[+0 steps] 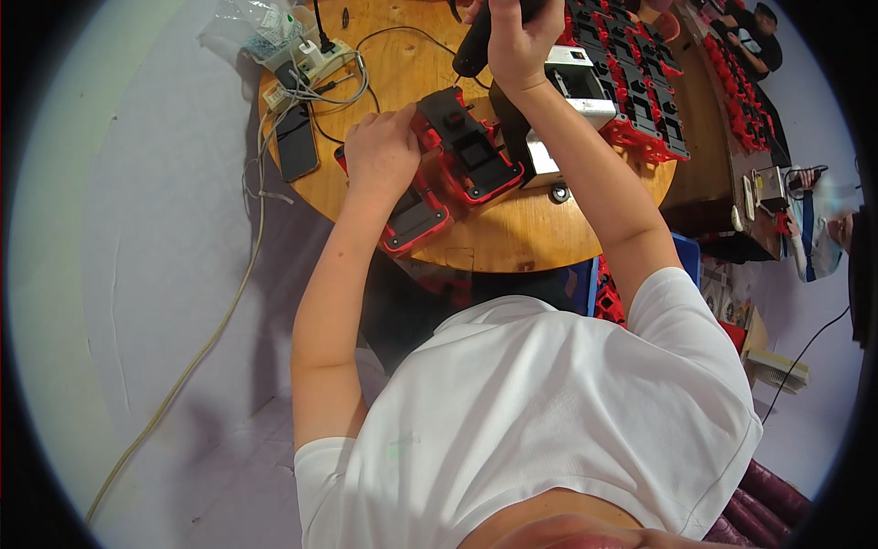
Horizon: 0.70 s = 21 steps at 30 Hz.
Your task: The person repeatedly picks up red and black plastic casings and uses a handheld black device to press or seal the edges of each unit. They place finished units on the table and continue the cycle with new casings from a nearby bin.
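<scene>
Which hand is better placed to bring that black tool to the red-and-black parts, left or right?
Probably the right: the right hand already grips the black tool, while the left hand is down at the red-and-black parts.

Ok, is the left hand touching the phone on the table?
Apart. The head view shows wooden tabletop between the phone's right edge and the left hand.
</scene>
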### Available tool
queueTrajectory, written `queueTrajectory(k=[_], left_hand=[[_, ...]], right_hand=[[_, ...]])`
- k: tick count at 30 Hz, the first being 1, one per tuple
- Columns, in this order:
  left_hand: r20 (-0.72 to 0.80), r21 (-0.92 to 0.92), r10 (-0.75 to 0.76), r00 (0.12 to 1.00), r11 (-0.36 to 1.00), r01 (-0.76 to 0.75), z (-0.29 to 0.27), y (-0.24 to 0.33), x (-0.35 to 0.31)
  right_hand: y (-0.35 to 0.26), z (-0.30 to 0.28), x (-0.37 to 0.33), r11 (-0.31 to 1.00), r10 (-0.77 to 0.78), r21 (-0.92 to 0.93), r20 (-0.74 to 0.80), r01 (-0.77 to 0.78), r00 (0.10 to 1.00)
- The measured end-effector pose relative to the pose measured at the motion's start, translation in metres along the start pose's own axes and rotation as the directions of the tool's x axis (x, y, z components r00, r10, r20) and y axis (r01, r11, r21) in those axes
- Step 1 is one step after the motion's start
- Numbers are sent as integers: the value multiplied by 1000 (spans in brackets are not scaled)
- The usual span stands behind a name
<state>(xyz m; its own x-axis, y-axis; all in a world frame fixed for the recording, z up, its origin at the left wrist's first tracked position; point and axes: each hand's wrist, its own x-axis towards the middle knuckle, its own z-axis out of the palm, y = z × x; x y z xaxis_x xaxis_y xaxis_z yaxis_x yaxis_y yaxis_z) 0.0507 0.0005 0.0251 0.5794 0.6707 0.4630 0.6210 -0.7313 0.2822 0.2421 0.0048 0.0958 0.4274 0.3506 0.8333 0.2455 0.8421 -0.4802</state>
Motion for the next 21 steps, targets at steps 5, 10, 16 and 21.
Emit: queueTrajectory(k=[5, 10, 16, 21], left_hand=[[-31, 5, 36, 999, 999, -36, 5, -3, -1], [62, -17, 15, 998, 1000, -14, 3, -1, 0], [94, -49, 27, 995, 999, -22, 5, -10, -1], [65, -81, 26, 998, 997, -20, 7, -11, -6]], right_hand=[[3, 0, -5, 997, 75, -15, 23, -75, 997], [7, 0, -5, 991, 134, -5, 92, -134, 987], [15, 10, -10, 963, 67, -265, 72, -46, 995], [-23, -2, -14, 972, 104, -222, 100, -79, 990]])
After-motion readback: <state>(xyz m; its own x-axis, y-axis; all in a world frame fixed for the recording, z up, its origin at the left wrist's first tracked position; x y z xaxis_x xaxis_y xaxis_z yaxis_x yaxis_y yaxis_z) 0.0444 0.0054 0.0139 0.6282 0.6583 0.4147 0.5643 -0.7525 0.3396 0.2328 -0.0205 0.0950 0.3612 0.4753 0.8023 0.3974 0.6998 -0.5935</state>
